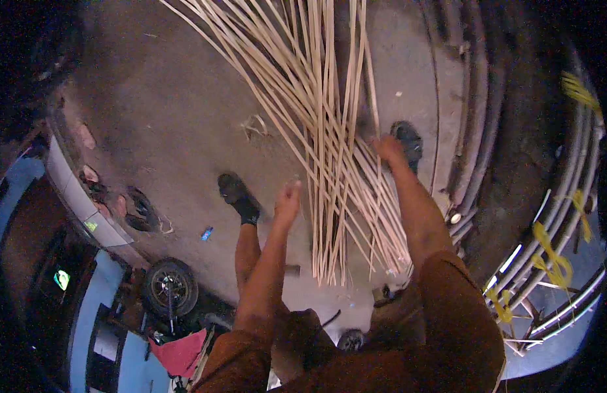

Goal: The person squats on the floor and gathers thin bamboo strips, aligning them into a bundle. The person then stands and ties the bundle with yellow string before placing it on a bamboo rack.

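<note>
"While the long pale strips (323,131) spread over the floor (159,118), where exactly do they lie?"

"They enter at the top edge of the frame, cross over each other around the centre, and reach down to the lower centre, where many ends stand close together. Some slant off toward the lower right, beside the right forearm (416,203)."

"And the right hand (390,152)?"

"Right of centre, at the right side of the bundle. Its fingers meet 1 strip that comes down from the top, but I cannot tell whether they are closed around it. A dark shoe (408,139) is just beside that hand."

"What about the left hand (288,203)?"

"Near the centre, just left of the strips. Its fingers look bent, yet the view is too blurred to tell whether they are open or closed, or hold anything small."

"Anything else on that side?"

"The other dark shoe (232,188) is left of the left hand, and a small blue scrap (206,233) lies further left. Above it, nearer the bundle, is a thin tangle of shavings (256,127). At the lower left are a spoked wheel (171,287) and a red cloth (180,352)."

"And at the right edge?"

"Long curved poles (477,124), with yellow ties (551,259) at the lower right."
</note>
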{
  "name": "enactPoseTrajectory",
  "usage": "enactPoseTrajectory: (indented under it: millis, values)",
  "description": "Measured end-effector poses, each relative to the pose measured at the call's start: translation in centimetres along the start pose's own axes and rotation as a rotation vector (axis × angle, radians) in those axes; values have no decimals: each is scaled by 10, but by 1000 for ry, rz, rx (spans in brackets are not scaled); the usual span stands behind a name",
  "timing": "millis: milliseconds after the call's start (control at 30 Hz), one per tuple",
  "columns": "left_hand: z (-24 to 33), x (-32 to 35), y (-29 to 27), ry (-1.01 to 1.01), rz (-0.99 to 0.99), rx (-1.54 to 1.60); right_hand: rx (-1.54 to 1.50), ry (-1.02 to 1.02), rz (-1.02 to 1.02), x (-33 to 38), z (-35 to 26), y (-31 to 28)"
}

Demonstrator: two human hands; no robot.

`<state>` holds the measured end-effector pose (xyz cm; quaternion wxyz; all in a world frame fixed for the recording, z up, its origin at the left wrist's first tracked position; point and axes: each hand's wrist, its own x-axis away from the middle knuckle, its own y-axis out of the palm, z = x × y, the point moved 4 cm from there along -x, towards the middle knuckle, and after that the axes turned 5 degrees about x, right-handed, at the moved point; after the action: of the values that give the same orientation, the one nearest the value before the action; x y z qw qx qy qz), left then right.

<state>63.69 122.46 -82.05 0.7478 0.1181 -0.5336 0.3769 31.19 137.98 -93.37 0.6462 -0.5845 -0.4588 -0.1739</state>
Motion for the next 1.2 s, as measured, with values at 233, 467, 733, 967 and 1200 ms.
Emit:
enactPoseTrajectory:
  millis: [233,467,733,967,1200]
  values:
    - [-124,-109,-16,-289,42,257,167,-271,87,-15,-9,52]
    - [-114,-162,23,-147,28,311,-129,-154,-225,-42,-1,67]
    - [-80,-159,79,-138,-114,802,-514,-63,-440,-45,-5,47]
    - [-100,-156,88,-233,0,855,-217,-186,-174,-60,10,68]
    - [-101,-156,89,-219,-152,840,-521,-152,-337,-65,22,68]
